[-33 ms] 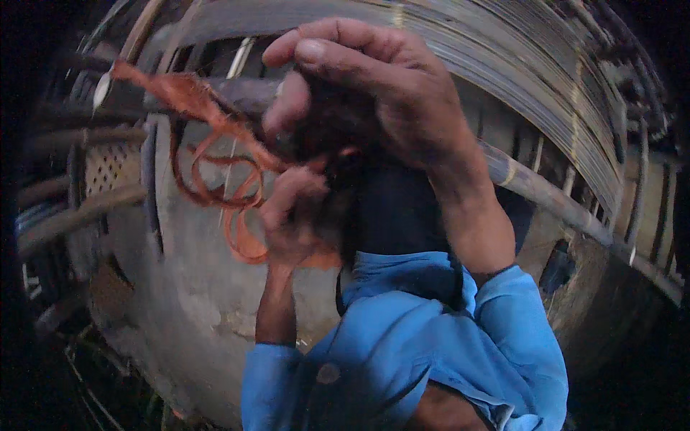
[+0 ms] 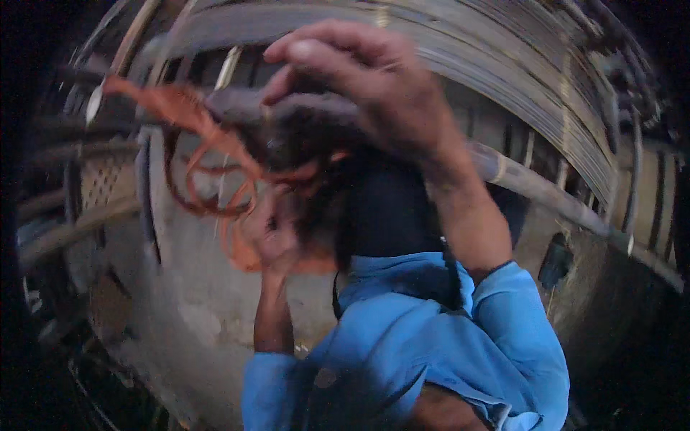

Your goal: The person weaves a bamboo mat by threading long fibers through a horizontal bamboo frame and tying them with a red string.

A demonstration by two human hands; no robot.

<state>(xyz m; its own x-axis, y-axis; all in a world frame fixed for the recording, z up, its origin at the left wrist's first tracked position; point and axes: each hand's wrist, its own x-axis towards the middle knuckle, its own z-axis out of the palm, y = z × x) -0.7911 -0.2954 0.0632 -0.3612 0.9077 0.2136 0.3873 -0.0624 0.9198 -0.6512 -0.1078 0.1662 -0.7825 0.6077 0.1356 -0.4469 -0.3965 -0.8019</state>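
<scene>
An orange flat strip (image 2: 176, 108), like cloth or ribbon, stretches from the upper left toward the middle, with loose loops (image 2: 223, 190) hanging under it. Beside these loops is my left hand (image 2: 273, 230), smeared by motion, so its grip is unclear. My right hand (image 2: 395, 86) is raised above the strip's inner end, its fingers curled together; whatever they hold, if anything, cannot be made out. Between both hands lies a dark mass (image 2: 309, 136), too shadowed to name. More orange material (image 2: 244, 251) shows behind my left wrist.
A thick pole (image 2: 539, 183) crosses behind my right forearm. Beyond it is a slatted bamboo-like panel (image 2: 496, 65). Wooden rails (image 2: 79, 215) and a perforated panel (image 2: 108, 176) stand at left. A dark object (image 2: 555, 262) is at right, above the grey ground (image 2: 201, 309).
My left hand has dropped slightly and shifted left, away from the strip's inner end. The lower fingertip of my right hand has drawn up toward the others.
</scene>
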